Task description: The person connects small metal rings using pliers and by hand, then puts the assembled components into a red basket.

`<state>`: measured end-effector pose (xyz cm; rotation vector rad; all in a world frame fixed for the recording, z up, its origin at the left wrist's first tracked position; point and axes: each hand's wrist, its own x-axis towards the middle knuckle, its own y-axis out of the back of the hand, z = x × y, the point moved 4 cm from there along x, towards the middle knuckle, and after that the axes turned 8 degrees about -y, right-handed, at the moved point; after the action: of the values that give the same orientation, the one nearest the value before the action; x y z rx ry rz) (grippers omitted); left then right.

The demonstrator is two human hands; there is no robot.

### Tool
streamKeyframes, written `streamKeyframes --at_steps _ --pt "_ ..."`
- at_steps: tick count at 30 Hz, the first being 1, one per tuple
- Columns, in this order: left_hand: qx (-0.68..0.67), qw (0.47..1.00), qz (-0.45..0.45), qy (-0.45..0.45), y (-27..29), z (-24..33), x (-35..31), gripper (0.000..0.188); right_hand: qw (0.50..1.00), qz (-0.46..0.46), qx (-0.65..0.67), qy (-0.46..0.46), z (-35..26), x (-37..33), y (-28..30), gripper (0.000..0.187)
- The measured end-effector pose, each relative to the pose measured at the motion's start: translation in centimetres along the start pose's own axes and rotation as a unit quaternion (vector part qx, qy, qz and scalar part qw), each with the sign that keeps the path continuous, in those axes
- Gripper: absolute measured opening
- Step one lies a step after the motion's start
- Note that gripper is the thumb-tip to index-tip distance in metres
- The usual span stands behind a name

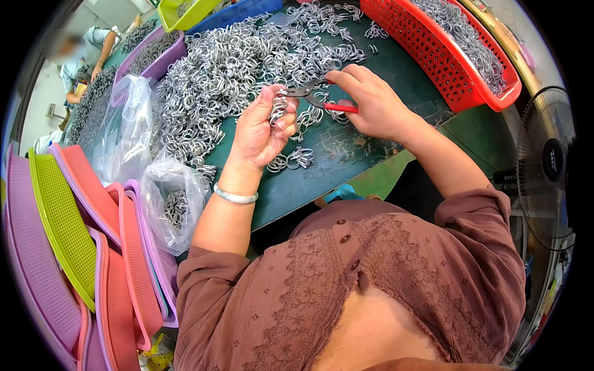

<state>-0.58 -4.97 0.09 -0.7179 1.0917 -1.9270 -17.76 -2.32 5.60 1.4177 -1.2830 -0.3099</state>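
Observation:
My left hand (266,127) is closed around a small bunch of grey metal rings (279,109), thumb and fingers pressed together. My right hand (374,102) grips a pair of pliers (339,107) by its red handles, which stand apart. The pliers' dark jaws reach to the rings at my left fingertips; whether they bite on one I cannot tell. Behind both hands spreads a large heap of similar grey metal rings (229,68) on the green table (365,145). A few loose rings (296,159) lie near the table's front edge, beside my left wrist.
A red perforated basket (427,52) full of metal parts stands at the right. Clear plastic bags (130,133) sit at the left, above stacked coloured baskets (62,229). A fan (544,164) stands far right. Another person (93,46) works at the far left.

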Motion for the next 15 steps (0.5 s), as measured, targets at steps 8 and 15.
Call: streamKeyframes --at_steps 8,15 --pt "-0.009 1.000 0.009 -0.006 0.4 -0.4 -0.1 0.027 0.999 0.007 0.010 -0.033 -0.4 -0.2 -1.6 0.043" --pt "0.236 0.965 0.024 -0.113 -1.4 0.7 -0.3 0.031 0.996 0.044 -0.032 -0.073 0.1 0.0 -1.0 0.036"
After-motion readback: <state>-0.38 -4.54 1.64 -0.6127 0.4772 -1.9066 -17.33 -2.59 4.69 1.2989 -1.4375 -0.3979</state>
